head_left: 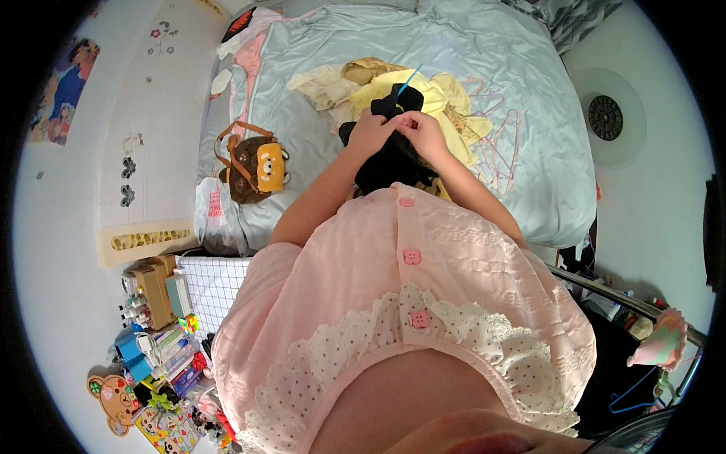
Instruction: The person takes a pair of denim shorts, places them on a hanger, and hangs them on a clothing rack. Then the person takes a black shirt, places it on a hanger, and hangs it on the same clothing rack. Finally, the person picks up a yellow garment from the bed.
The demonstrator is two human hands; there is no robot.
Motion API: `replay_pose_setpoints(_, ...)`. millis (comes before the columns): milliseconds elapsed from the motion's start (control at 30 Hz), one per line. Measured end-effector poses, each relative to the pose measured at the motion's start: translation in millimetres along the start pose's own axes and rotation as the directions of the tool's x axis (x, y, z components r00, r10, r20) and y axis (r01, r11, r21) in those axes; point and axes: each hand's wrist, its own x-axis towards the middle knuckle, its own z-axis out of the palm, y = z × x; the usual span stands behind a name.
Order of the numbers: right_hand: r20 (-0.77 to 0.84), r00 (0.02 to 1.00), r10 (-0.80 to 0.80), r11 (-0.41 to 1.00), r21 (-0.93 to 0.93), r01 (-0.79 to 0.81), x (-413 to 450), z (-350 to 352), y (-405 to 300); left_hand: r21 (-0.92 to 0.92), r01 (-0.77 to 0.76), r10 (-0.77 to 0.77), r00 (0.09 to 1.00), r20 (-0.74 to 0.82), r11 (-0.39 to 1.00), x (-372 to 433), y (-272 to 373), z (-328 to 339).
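A black garment [385,164] hangs from my two hands over the near side of the bed. My left hand [368,131] grips its upper part, and my right hand [420,131] pinches it close beside, the fingertips of both nearly touching. A blue hanger [409,79] sticks up out of the black cloth; the rest of it is hidden. Behind lie crumpled yellow clothes [448,102], a cream cloth [323,86] and a tan patterned piece [368,69].
On the bed [306,40], several hangers [499,142] lie right of the clothes. A brown bag [255,164] with an animal face lies at left, near a plastic bag [212,207]. Books [176,357] and small items crowd the lower left; a metal rail [607,295] runs at lower right.
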Motion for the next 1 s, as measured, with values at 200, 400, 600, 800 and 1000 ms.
replay_pose_setpoints(200,0.018,0.993,0.120,0.910,0.397,-0.117,-2.9,4.3,5.1,-0.144,0.223,-0.160,0.921,0.355,0.964,13.2,-11.0,3.6)
replay_pose_setpoints(400,0.162,0.932,0.323,0.649,0.678,-0.344,0.0,1.2,13.8,-0.394,0.283,-0.142,0.926,0.350,0.875,11.1,-21.4,14.2)
replay_pose_setpoints(600,0.238,0.914,0.328,0.748,0.525,-0.405,5.4,-7.3,17.8,-0.169,-0.050,0.066,0.994,0.090,0.984,7.6,-30.3,21.4)
replay_pose_setpoints(800,0.263,0.944,0.201,0.939,0.223,-0.262,13.5,-18.0,11.6,-0.127,-0.191,0.200,0.978,0.056,0.973,4.3,-14.7,7.5)
replay_pose_setpoints(1000,0.363,0.792,0.490,0.570,0.554,-0.607,13.7,-11.6,12.4,-0.100,-0.202,0.211,0.973,0.088,0.974,-0.2,-21.0,7.5)
